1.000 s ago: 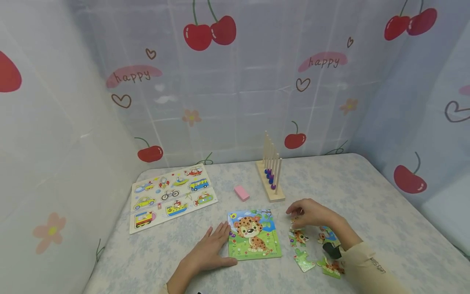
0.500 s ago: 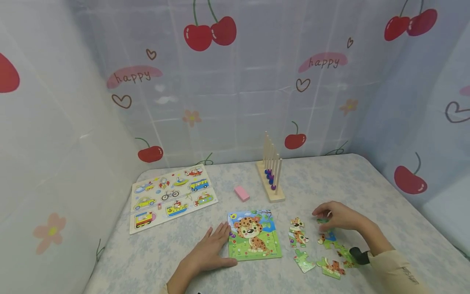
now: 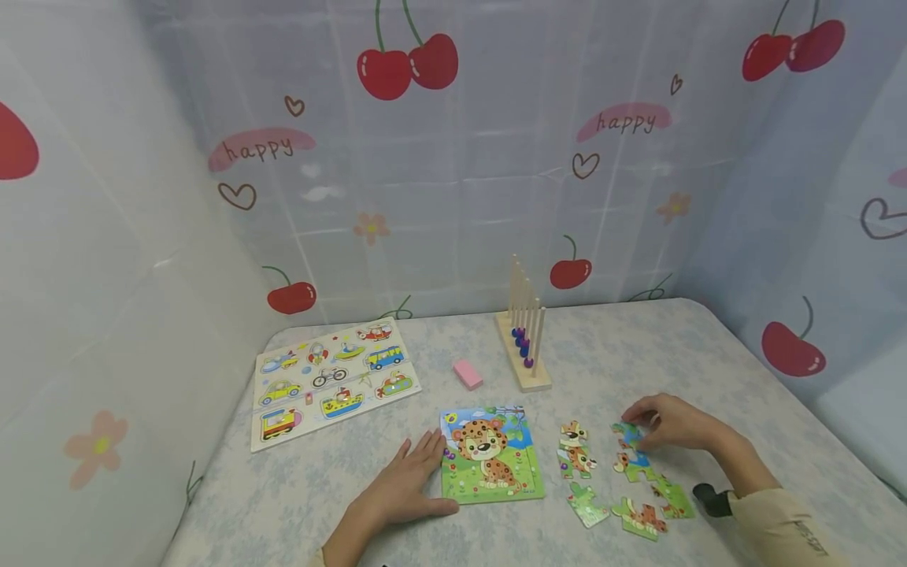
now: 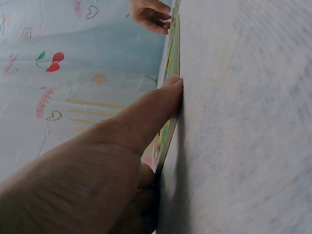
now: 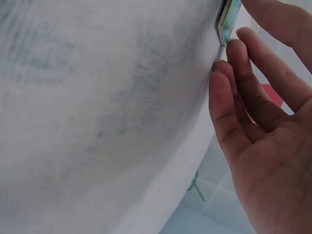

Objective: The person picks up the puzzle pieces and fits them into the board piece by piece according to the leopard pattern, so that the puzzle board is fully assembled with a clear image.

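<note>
In the head view my left hand [image 3: 407,482] lies flat on the table, fingers straight, at the left edge of a square leopard picture puzzle [image 3: 489,455]. Its thumb touches the lower left corner. My right hand [image 3: 673,423] is at the far right, with index finger and thumb about a blue-green puzzle piece [image 3: 627,431]. In the right wrist view the piece [image 5: 229,22] shows at the fingertips, partly cut off by the frame. Several loose pieces lie nearby: a leopard head piece [image 3: 572,431], a spotted body piece [image 3: 577,461], a green piece [image 3: 586,504] and a spotted lower piece [image 3: 640,517].
A vehicle puzzle board [image 3: 333,382] lies at the back left. A pink block [image 3: 468,374] sits behind the leopard puzzle. Beside it stands a wooden peg rack [image 3: 527,346] with purple and blue beads. A cherry-patterned curtain [image 3: 460,197] encloses the table.
My right hand has moved from the leopard head piece to the right, over to the blue-green piece, uncovering the pieces on the left. My left hand stays at the puzzle.
</note>
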{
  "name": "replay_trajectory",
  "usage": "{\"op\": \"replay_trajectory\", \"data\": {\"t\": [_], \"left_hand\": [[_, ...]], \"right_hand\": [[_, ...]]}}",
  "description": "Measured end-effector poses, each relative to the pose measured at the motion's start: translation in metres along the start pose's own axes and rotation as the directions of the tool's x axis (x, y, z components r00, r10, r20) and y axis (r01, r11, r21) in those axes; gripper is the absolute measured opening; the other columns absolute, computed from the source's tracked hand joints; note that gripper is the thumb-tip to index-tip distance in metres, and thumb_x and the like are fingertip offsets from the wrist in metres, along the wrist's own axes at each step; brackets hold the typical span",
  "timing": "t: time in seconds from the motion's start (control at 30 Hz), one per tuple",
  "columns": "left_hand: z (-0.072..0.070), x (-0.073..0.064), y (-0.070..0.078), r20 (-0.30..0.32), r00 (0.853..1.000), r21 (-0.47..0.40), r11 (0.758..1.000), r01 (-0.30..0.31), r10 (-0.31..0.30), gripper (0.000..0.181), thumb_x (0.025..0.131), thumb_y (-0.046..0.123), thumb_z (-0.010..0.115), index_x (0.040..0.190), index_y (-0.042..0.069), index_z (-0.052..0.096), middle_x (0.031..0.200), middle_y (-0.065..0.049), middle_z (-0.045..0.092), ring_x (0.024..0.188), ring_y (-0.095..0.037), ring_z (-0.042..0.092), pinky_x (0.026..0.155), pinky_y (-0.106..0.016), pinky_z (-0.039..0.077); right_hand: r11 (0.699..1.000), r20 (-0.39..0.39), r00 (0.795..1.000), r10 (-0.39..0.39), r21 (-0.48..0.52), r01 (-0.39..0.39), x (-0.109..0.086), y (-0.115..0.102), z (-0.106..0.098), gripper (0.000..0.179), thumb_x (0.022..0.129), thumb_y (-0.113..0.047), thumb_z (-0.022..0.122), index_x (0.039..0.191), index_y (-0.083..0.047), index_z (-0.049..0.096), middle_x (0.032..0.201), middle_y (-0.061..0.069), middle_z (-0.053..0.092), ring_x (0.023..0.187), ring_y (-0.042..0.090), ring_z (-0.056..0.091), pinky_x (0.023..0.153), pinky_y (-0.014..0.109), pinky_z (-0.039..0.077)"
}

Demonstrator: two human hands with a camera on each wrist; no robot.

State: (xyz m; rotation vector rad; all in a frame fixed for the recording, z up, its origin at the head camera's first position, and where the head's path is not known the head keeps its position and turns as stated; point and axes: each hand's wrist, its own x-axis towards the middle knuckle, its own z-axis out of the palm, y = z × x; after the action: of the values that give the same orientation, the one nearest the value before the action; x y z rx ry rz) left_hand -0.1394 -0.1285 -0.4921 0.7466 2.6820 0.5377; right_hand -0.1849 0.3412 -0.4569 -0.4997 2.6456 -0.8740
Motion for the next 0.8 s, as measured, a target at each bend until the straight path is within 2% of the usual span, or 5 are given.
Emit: {"op": "replay_trajectory", "data": {"t": [0.23,0.53,0.8], "left_hand": [[0.0003,0.0001,0.0018,0.008,1.000,-0.003,1.000,-0.001,0.001,0.104,0.081,0.069,0.061,0.155,0.007,0.023,0.164,-0.008,0.017,0.152,-0.028,0.016,0.123,-0.055,0.013],[-0.0010,0.0006,0.0010,0.009,1.000,0.004,1.000,0.002,-0.002,0.104,0.081,0.069,0.061,0.155,0.007,0.023,0.164,-0.008,0.017,0.152,-0.027,0.015,0.123,-0.055,0.013],[-0.0023,-0.0007,0.0018,0.009,1.000,-0.002,1.000,0.000,0.000,0.104,0.081,0.069,0.061,0.155,0.006,0.023,0.164,-0.009,0.017,0.152,-0.028,0.016,0.123,-0.055,0.013]], "right_hand": [[1.000,-0.010,1.000,0.016,0.006,-0.016,-0.0002,0.0067,0.0019,0.044,0.072,-0.016,0.084,0.110,-0.002,0.068,0.109,0.011,0.068,0.099,0.026,0.064,0.075,0.026,0.055],[0.998,-0.020,0.998,0.065,-0.016,-0.065,-0.0021,0.0034,0.0011,0.045,0.070,-0.011,0.085,0.110,-0.002,0.068,0.107,0.008,0.067,0.087,0.013,0.056,0.071,0.023,0.051],[0.998,-0.049,0.997,0.051,-0.043,-0.053,-0.0020,0.0023,0.0039,0.037,0.069,-0.009,0.084,0.101,-0.004,0.067,0.089,0.001,0.060,0.076,0.008,0.049,0.062,0.021,0.046]]}}
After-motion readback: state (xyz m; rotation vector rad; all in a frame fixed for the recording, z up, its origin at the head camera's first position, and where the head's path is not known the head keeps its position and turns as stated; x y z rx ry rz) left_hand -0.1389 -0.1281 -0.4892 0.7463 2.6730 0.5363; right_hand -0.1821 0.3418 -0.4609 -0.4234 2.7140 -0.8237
